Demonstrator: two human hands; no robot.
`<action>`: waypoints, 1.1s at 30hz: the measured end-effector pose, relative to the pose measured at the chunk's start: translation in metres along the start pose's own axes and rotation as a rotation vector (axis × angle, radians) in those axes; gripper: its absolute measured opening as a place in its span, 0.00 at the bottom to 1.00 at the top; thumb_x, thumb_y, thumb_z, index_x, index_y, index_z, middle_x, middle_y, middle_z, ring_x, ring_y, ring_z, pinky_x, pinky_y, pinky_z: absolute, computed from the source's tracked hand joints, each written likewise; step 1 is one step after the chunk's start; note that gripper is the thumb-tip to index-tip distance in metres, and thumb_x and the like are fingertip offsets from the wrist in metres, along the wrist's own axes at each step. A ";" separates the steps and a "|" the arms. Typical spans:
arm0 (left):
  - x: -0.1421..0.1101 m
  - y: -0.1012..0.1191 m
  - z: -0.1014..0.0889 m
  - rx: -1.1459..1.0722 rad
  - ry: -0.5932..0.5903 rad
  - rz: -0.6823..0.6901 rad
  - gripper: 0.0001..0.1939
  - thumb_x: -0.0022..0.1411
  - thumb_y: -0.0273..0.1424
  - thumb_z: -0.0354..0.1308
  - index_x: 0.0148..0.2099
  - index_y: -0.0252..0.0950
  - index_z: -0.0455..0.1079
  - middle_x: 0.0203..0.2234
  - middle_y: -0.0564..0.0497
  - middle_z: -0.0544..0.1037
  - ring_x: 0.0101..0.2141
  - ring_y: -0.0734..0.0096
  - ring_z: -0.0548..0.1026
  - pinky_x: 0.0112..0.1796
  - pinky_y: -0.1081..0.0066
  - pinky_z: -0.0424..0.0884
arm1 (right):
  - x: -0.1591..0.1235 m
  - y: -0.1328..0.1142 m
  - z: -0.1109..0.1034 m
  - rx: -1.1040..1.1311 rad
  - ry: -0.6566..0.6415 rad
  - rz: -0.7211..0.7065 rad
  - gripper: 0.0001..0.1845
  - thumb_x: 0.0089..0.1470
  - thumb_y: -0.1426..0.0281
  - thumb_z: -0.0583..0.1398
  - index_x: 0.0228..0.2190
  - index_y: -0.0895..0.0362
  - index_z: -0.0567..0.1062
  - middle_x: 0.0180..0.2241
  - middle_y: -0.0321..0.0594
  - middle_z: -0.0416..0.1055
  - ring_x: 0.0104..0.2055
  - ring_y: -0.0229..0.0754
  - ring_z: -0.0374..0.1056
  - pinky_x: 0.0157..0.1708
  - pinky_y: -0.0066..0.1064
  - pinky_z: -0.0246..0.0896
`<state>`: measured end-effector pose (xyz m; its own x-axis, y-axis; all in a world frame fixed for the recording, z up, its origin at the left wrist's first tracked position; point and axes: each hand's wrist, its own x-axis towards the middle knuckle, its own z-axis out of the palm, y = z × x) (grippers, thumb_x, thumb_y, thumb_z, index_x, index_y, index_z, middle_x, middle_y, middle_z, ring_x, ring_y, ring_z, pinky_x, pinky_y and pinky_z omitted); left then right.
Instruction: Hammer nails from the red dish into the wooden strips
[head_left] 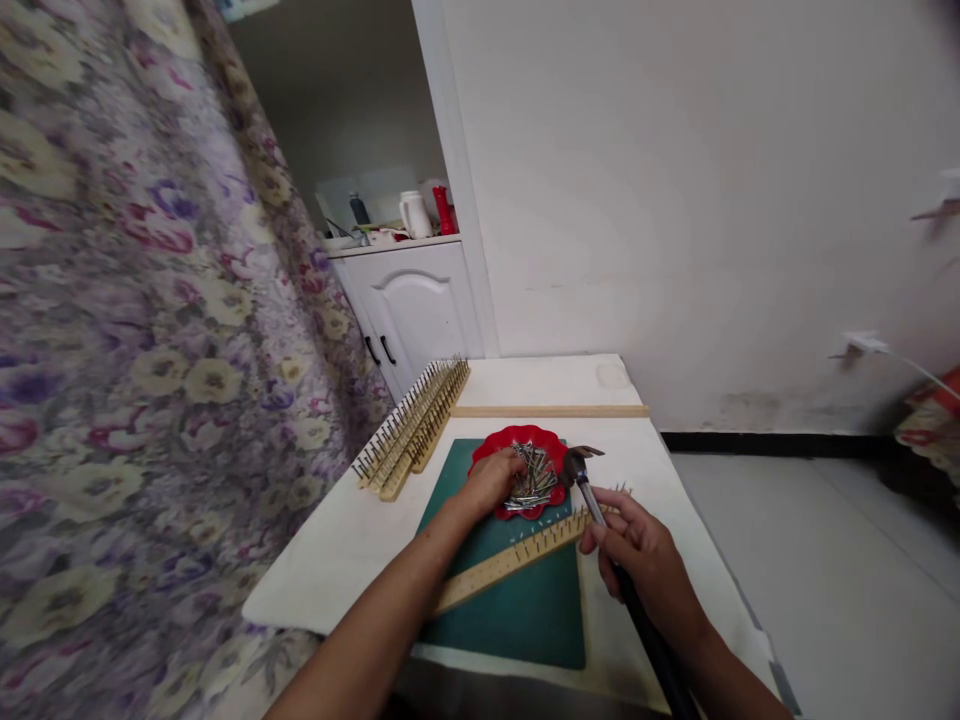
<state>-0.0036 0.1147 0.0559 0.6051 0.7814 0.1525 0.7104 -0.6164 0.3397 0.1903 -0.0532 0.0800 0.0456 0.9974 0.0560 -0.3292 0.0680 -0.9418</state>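
From here I see the left hand [491, 480] among the nails [534, 475] in the red bowl [517, 433]; whether it pinches one, I cannot tell; the right hand [637, 545] grips the hammer [634, 600], its head just beside the bowl; the wooden strip [480, 577] slants across the green mat [517, 630], its nailed end beside the right hand; best to draw nails out singly, by the shank, hammer held aside.
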 end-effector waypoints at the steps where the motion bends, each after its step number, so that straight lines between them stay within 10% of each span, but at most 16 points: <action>1: 0.000 0.002 -0.001 0.004 -0.008 0.030 0.09 0.51 0.21 0.52 0.30 0.35 0.73 0.32 0.50 0.74 0.33 0.67 0.70 0.33 0.73 0.60 | 0.000 0.001 0.000 -0.002 -0.005 0.000 0.21 0.49 0.62 0.62 0.44 0.57 0.67 0.22 0.31 0.70 0.10 0.30 0.55 0.11 0.23 0.45; 16: -0.029 0.009 -0.015 -0.053 0.081 0.003 0.07 0.56 0.25 0.49 0.33 0.37 0.68 0.32 0.49 0.73 0.35 0.66 0.69 0.36 0.72 0.61 | 0.005 0.019 0.003 -0.029 -0.028 -0.017 0.21 0.49 0.62 0.62 0.44 0.58 0.67 0.21 0.31 0.71 0.10 0.31 0.56 0.12 0.23 0.47; 33: -0.022 0.001 0.002 -0.725 0.359 -0.237 0.08 0.53 0.34 0.54 0.29 0.34 0.64 0.21 0.55 0.69 0.25 0.75 0.68 0.27 0.76 0.63 | 0.000 0.008 0.014 -0.038 -0.058 -0.037 0.20 0.49 0.61 0.62 0.42 0.58 0.68 0.21 0.31 0.71 0.10 0.30 0.56 0.12 0.22 0.46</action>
<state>-0.0158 0.0967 0.0514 0.2311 0.9412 0.2463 0.3230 -0.3130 0.8931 0.1744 -0.0519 0.0768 0.0020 0.9940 0.1090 -0.2921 0.1048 -0.9506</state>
